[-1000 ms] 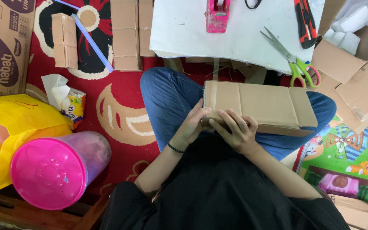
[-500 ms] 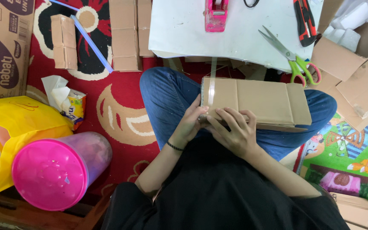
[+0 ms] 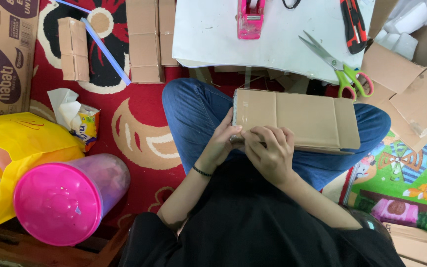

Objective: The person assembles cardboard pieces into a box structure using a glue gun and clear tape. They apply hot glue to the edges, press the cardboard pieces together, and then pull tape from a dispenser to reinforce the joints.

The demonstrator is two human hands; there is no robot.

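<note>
Your left hand [image 3: 222,143] and right hand [image 3: 269,151] pinch the box [image 3: 297,121] at its taped end; judged light, stiff, crushable; grip edges, not faces.

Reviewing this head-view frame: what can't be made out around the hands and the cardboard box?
- Underside of the flat cardboard box: faces the lap, hidden.
- Fingertips of the left hand and right hand: curled over the box's near edge, so the grip there is unclear.
- Pink tape dispenser and red-and-black utility knife: cut off by the top edge.
- Contents of the yellow bag: hidden by its own folds.
</note>
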